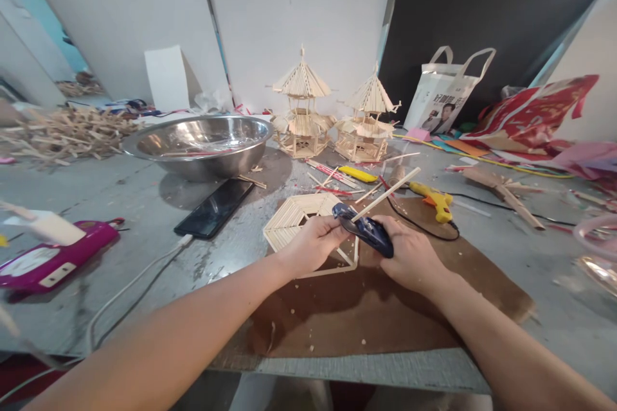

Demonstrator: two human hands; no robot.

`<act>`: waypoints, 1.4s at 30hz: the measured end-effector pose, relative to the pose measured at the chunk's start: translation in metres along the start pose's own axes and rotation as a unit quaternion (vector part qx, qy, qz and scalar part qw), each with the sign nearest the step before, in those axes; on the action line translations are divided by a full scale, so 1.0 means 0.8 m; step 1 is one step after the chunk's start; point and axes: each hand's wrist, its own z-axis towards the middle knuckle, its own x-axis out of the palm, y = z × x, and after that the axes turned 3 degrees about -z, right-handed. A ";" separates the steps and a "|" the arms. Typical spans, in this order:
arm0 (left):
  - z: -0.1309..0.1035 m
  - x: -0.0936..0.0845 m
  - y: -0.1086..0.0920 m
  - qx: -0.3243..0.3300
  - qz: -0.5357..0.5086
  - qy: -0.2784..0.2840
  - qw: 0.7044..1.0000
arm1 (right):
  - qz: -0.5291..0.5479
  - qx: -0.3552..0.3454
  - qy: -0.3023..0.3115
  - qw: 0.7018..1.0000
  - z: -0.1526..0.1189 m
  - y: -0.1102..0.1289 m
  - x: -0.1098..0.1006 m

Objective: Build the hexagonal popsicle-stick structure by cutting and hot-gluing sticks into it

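My right hand (409,253) is closed round the dark blue handle of a cutting tool (371,231), above the brown board (328,321). A thin wooden stick (390,192) slants up and to the right from the tool's head. My left hand (311,247) is pinched at the head of the tool, near the lower end of the stick; what its fingertips grip is hidden. Beneath and beside my left hand lies an octagonal stick frame (284,221), its left part covered with rows of sticks and its lower right part open.
Two stick pagodas (302,125) (365,128) stand behind. A steel bowl (207,164) and phone (214,209) are left, with a purple device (62,257) farther out. A yellow glue gun (434,201), its cable, a yellow cutter (357,173) and loose sticks lie beyond my right hand.
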 end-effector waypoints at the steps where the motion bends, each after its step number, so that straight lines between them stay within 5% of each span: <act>1: -0.001 0.000 0.001 -0.018 -0.033 0.012 0.999 | 0.009 -0.015 -0.001 1.000 0.000 -0.002 0.000; 9: -0.006 -0.002 0.000 -0.153 -0.213 0.085 0.961 | 0.041 -0.075 -0.002 0.996 -0.003 -0.012 0.002; 19: -0.008 -0.008 0.006 -0.198 -0.278 0.151 0.928 | 0.053 -0.126 -0.023 0.990 -0.004 -0.013 0.000; 30: -0.004 -0.018 0.010 -0.266 -0.359 0.299 0.843 | 0.031 -0.159 -0.042 0.986 -0.007 -0.009 0.001; 35: -0.005 -0.016 0.008 -0.248 -0.365 0.301 0.845 | 0.031 -0.149 -0.037 0.988 -0.009 -0.009 0.000; 42: -0.008 -0.015 0.002 -0.219 -0.313 0.236 0.893 | 0.040 -0.091 -0.006 0.995 -0.012 -0.006 -0.001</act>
